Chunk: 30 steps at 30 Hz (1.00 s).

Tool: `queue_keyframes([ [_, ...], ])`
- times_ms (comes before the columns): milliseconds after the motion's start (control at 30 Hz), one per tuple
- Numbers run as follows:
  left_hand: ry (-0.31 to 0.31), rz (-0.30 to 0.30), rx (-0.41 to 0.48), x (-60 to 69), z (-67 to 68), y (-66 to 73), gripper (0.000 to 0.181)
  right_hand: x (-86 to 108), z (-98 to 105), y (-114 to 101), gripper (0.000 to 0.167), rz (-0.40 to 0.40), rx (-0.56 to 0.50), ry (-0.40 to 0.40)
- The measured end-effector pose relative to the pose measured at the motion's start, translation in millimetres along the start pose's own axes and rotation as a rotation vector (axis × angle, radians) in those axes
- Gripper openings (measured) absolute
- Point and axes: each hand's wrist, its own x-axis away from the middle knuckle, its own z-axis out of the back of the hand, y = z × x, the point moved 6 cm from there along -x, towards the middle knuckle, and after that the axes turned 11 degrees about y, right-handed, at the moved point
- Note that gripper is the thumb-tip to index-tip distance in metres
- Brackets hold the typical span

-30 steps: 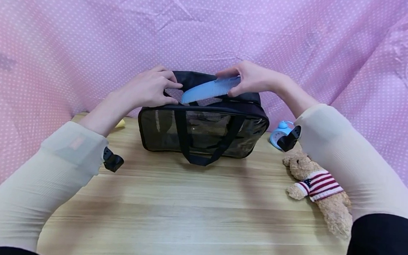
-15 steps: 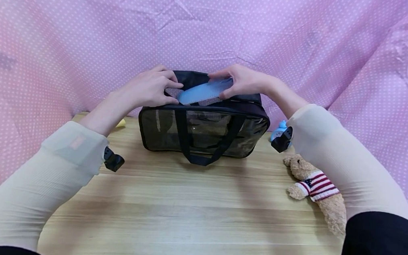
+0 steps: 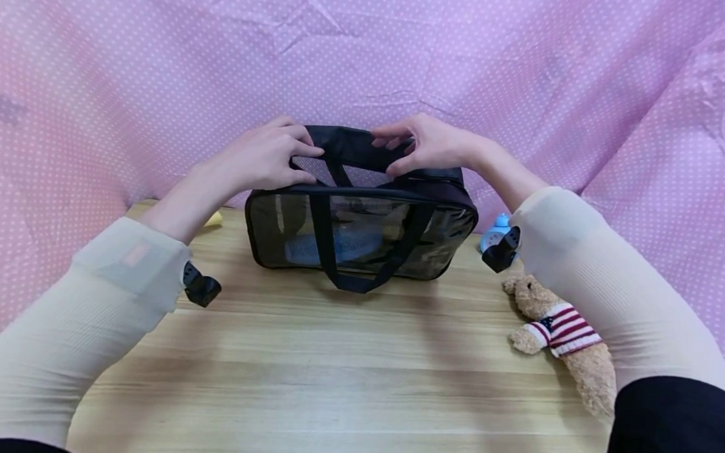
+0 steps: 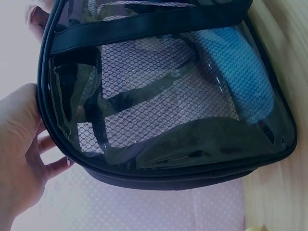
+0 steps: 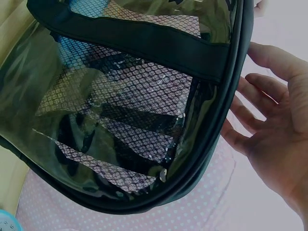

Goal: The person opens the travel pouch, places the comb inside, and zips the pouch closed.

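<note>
A black bag (image 3: pixel 360 255) with a clear front and mesh back stands at the far side of the table, its top unzipped. My left hand (image 3: pixel 272 154) grips the left end of the opening, thumb at the front rim and fingers toward the back. The blue comb (image 3: pixel 335 246) lies low inside the bag, left of the middle, seen through the front panel; in the left wrist view the comb (image 4: pixel 240 72) shows blue behind the clear plastic. Above the right part of the opening is my right hand (image 3: pixel 431 145), fingers loosely bent and holding nothing.
A teddy bear (image 3: pixel 569 338) in a striped sweater lies right of the bag, partly behind the right sleeve. A small blue alarm clock (image 3: pixel 496 231) stands beyond it. Something yellow (image 3: pixel 214 219) shows behind the left wrist. Pink dotted cloth (image 3: pixel 378 48) hangs behind the table.
The right hand moved slightly left with the comb, then let go of it. The comb dropped through the opening to the bag's bottom. The left hand stayed in place.
</note>
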Motion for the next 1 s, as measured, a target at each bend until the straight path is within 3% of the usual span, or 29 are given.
queue_keyframes([
  [200, 0.073, 0.038, 0.164, 1.8, -1.2, -5.8, 0.049, 0.3, -1, 2, 0.071, -0.023, 0.012, 0.004],
  [333, 0.168, 0.106, 0.334, 9.1, -0.6, -12.2, 0.046, -3.1, 0, 1, 0.068, -0.024, 0.000, 0.015],
  [467, 0.337, 0.205, 0.542, 23.8, -1.4, -20.7, 0.042, -7.6, 1, -4, 0.064, -0.015, -0.005, 0.037],
  [633, 0.660, 0.319, 0.745, 49.7, -5.0, -29.4, 0.035, -14.4, 4, -12, 0.052, -0.011, -0.008, 0.091],
  [733, 0.811, 0.393, 0.825, 68.4, -13.0, -34.4, 0.032, -20.1, 6, -19, 0.045, 0.009, -0.010, 0.134],
  [833, 0.903, 0.453, 0.871, 86.2, -25.0, -38.7, 0.032, -27.0, 5, -26, 0.041, 0.030, -0.009, 0.164],
  [1000, 0.960, 0.468, 0.928, 105.0, -45.9, -39.6, 0.036, -38.1, 2, -36, 0.038, 0.027, -0.001, 0.198],
])
